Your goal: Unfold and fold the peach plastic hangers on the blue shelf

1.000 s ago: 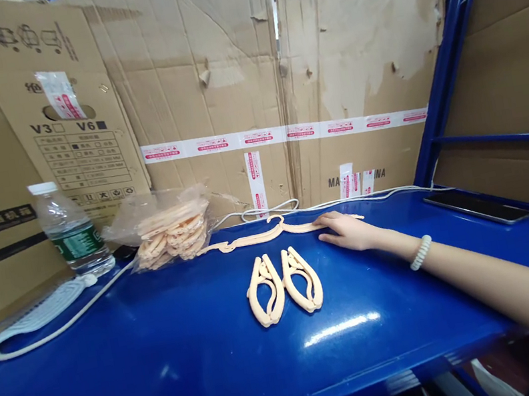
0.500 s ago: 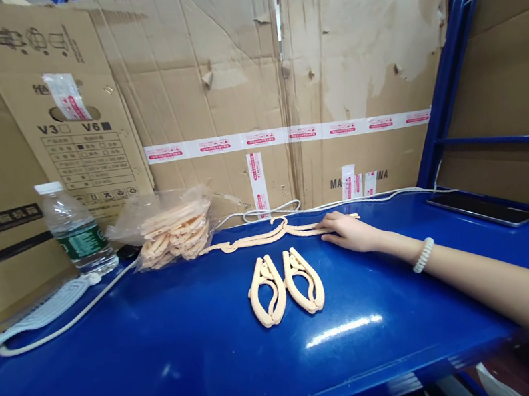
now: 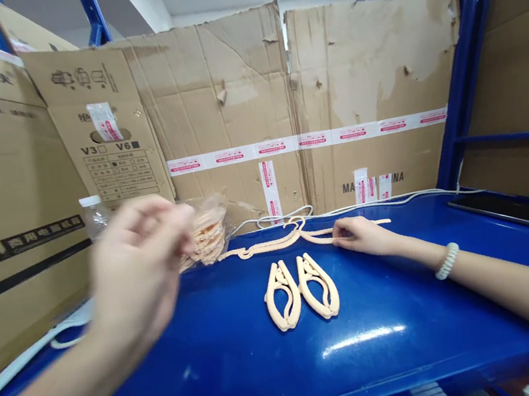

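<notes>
One blue table (image 3: 223, 374), two spread hangers (image 3: 272, 246), two folded hangers (image 3: 296, 297)

Spread pair's at the back, long axes left-right, hooks pointing away; folded pair's nearer, running front-to-back. Right hand (image 3: 363, 237) pinches the front spread one's right arm. Left hand (image 3: 137, 266) wasn't in view half a second ago: blurry, fingers curled, can't tell if it's holding anything.

Taped cardboard (image 3: 226, 123), white cable (image 3: 397, 202) along its foot — far right, a dark device (image 3: 517, 210).
</notes>
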The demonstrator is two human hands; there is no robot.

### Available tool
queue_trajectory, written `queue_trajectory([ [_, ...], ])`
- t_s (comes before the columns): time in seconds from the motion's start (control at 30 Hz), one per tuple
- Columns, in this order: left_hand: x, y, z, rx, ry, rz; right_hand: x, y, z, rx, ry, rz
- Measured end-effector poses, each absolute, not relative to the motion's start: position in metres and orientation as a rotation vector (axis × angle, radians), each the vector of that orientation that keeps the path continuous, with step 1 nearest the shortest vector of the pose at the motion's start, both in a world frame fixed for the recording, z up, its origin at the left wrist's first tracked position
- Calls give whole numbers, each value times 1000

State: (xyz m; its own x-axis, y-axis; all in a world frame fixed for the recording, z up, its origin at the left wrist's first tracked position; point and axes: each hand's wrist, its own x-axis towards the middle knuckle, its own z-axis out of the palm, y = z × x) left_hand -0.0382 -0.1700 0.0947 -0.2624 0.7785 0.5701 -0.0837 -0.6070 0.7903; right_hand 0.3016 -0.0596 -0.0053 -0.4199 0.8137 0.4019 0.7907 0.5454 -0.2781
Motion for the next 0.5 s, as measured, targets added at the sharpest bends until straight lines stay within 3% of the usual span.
queue_trajectory([
  [0.2, -29, -123, 23, 1279, 1074, 1442, 312, -81, 20, -1221, -2199, 105],
  [0.33, -39, -113, 13, 1226, 1026, 1373, 322, -96, 37, -1229, -2070, 30],
  [0.5, -40, -116, 6, 1067, 1000, 1312, 326, -106, 47, -1180, -1995, 167],
])
